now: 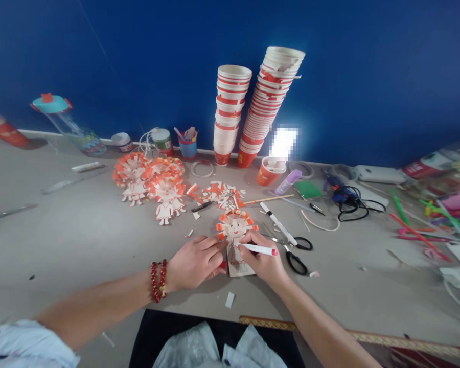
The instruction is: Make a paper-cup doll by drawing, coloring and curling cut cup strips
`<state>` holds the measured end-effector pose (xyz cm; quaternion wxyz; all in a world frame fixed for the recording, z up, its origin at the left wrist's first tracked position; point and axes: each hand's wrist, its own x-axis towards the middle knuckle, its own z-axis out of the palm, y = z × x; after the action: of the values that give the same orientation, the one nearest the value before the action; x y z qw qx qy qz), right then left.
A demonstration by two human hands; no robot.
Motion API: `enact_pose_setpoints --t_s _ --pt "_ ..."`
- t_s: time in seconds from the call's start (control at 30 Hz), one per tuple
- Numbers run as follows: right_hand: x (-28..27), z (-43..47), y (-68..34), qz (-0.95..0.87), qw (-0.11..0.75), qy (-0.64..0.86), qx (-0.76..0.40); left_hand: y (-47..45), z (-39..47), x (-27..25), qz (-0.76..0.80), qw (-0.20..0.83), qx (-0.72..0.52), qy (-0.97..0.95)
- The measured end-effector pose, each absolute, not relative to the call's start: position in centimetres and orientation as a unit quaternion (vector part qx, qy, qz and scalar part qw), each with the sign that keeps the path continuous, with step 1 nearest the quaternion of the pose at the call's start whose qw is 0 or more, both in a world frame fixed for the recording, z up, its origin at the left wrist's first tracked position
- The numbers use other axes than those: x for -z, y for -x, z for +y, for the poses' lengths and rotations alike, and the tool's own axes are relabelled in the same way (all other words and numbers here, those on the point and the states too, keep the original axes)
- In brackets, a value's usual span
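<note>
A paper doll (235, 250) with a smiling face and curled orange-and-white strips for hair lies in front of me, its dress and legs outlined on white paper. In my right hand (263, 258) is a white marker with a red end (262, 249), its tip down at the dress. My left hand (199, 261) rests at the doll's left edge with fingers bent together. A small red piece, apparently the marker's cap (223, 264), shows between its thumb and fingers. Black-handled scissors (297, 262) lie just right of the doll, with a white marker with a black band (278, 223) across them.
Finished paper dolls (164, 197) lie at left, beside a pile of paper scraps (222, 194). Behind stand two tall stacks of paper cups (227, 122), a single orange cup (266, 174) and a purple glue stick (289, 182). Coloured sticks (421, 237) clutter the right.
</note>
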<state>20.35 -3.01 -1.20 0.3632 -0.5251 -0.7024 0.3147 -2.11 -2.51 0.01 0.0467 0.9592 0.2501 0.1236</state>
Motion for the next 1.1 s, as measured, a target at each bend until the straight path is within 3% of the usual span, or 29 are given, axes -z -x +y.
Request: enact_pose_setpoints --t_s 0.2,0.37,0.57,1.1 --pt "1.0 -3.4 -20.5 -0.660 0.440 0.502 -0.346 2.1 -2.5 0.2 0.248 0.036 -0.126 -0.960" --pt "-0.2 -4.1 -20.5 -0.711 0.490 0.441 -0.244 2.1 -2.6 0.3 0.251 0.037 -0.135 -0.958" --pt "-0.4 -4.0 -20.3 -0.708 0.432 0.459 -0.318 2.0 -2.5 0.4 0.250 0.032 -0.130 -0.959" --pt "0.7 -3.9 -20.4 -0.676 0.416 0.478 -0.377 2.0 -2.5 0.1 0.252 0.040 -0.149 -0.955"
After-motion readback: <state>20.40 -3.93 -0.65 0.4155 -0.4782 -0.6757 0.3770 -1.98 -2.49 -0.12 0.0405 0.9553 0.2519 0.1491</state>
